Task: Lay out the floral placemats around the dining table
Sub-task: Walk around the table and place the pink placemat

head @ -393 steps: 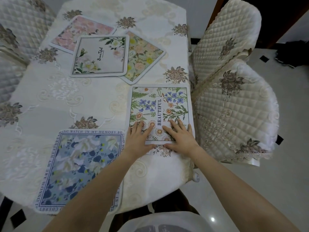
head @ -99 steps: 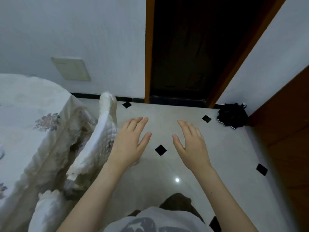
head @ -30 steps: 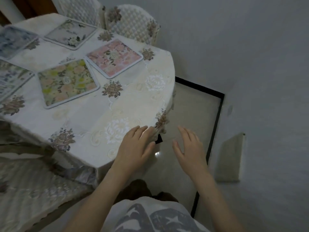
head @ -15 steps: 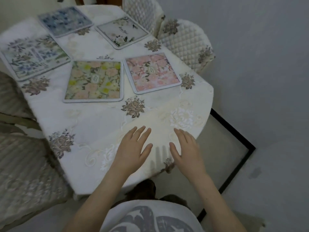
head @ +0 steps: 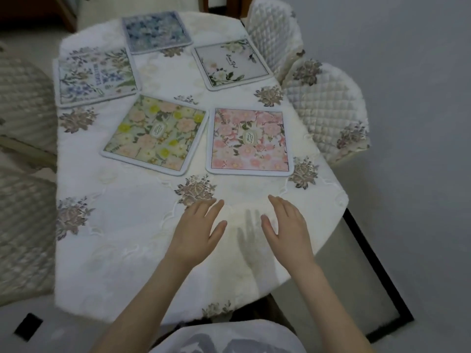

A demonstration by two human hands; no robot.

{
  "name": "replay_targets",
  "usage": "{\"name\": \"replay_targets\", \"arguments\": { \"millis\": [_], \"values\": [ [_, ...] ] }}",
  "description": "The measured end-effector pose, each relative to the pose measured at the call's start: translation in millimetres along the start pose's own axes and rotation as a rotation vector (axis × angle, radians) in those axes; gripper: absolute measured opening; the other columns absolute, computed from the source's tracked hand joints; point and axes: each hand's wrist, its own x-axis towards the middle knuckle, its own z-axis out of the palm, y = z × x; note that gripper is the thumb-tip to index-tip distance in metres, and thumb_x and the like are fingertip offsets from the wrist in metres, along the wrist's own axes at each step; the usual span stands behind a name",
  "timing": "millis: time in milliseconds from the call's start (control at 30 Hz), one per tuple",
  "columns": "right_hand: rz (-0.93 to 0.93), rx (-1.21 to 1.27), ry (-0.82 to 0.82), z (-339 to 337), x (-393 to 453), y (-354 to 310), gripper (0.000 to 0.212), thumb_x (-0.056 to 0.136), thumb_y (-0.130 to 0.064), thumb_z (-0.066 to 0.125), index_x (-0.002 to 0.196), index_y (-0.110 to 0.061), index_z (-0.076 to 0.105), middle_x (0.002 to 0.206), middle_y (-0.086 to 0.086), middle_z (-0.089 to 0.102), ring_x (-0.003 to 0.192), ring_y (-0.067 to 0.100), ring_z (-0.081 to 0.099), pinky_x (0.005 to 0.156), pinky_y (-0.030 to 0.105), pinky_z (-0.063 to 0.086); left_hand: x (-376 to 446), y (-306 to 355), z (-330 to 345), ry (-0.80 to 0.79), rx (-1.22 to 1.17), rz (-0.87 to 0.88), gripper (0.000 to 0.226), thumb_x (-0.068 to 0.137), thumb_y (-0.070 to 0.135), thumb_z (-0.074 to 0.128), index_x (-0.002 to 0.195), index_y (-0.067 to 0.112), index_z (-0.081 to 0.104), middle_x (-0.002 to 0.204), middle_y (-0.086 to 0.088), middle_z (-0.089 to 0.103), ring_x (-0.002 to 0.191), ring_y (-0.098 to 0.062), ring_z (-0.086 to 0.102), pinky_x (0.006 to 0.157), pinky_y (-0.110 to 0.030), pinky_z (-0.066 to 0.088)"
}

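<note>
Several floral placemats lie flat on the white embroidered tablecloth (head: 132,220). Nearest me are a pink one (head: 248,142) and, to its left, a yellow-green one (head: 155,135). Farther off lie a blue-flowered mat with lettering (head: 95,76) at the left, a dark blue one (head: 155,30) at the far end, and a white one with green leaves (head: 232,63) at the right. My left hand (head: 198,233) and my right hand (head: 286,229) hover palm-down over the near end of the table, fingers apart, holding nothing, a hand's length short of the pink mat.
Quilted cream chairs stand at the right (head: 328,108) and at the far right (head: 274,31). Two more quilted chairs (head: 24,103) line the left side. A grey wall runs along the right, with tiled floor (head: 354,284) below the table's near corner.
I have walked around from the opposite end of the table. Over the last second the view has swung onto the table and both empty hands have come over its near end.
</note>
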Motion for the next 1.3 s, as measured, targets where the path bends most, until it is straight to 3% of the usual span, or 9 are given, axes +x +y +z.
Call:
{"name": "replay_targets", "arguments": {
  "millis": [267,433,600,733,833,1300],
  "values": [
    [-0.117,0.061,-0.041,-32.0,116.1,65.6,0.047,0.095,-0.037,0.042,0.139,-0.019,0.038,0.142,0.003,0.045,0.132,0.02,0.039,0.106,0.042,0.038,107.9,29.5,13.5,0.13,-0.072,-0.158,0.049,0.094,0.036,0.046,0.138,0.015,0.042,0.139,-0.006,0.05,0.128,-0.025,0.042,0.104,-0.039,0.037],
    [-0.084,0.097,0.003,-20.7,197.8,83.2,0.047,0.093,-0.033,0.046,0.137,-0.018,0.04,0.139,0.005,0.048,0.126,0.024,0.043,0.101,0.043,0.041,180.8,7.1,26.8,0.131,-0.142,-0.325,0.056,0.091,0.037,0.052,0.14,0.014,0.037,0.142,-0.007,0.044,0.128,-0.027,0.041,0.102,-0.04,0.038],
    [0.035,-0.021,-0.016,7.9,256.3,109.1,0.051,0.09,-0.037,0.045,0.137,-0.018,0.039,0.134,0.008,0.051,0.118,0.03,0.046,0.094,0.043,0.043,227.4,-22.9,51.6,0.085,0.007,-0.474,0.068,0.084,0.041,0.057,0.139,0.009,0.034,0.137,-0.016,0.046,0.119,-0.036,0.045,0.093,-0.044,0.043],
    [0.167,-0.147,-0.131,31.6,267.8,122.5,0.057,0.087,-0.043,0.046,0.137,-0.018,0.036,0.125,0.015,0.05,0.11,0.035,0.044,0.084,0.043,0.043,241.9,-35.4,70.4,0.12,-0.017,-0.619,0.08,0.081,0.046,0.06,0.142,0.007,0.027,0.14,-0.022,0.04,0.124,-0.04,0.038,0.098,-0.047,0.04],
    [0.173,-0.176,-0.195,43.1,266.0,126.0,0.055,0.084,-0.042,0.049,0.133,-0.021,0.038,0.127,0.018,0.045,0.111,0.036,0.039,0.085,0.045,0.042,247.9,-35.0,74.8,0.161,-0.028,-0.669,0.081,0.079,0.043,0.064,0.14,0.004,0.027,0.135,-0.024,0.042,0.121,-0.041,0.037,0.092,-0.046,0.043],
    [0.242,0.048,-0.118,21.9,301.4,152.0,0.054,0.079,-0.02,0.061,0.131,-0.022,0.048,0.132,0.016,0.042,0.114,0.037,0.036,0.092,0.041,0.035,252.4,2.2,90.4,0.141,-0.057,-0.748,0.06,0.072,0.036,0.067,0.123,0.015,0.042,0.129,-0.025,0.039,0.115,-0.038,0.035,0.088,-0.045,0.039]
  ]
}}
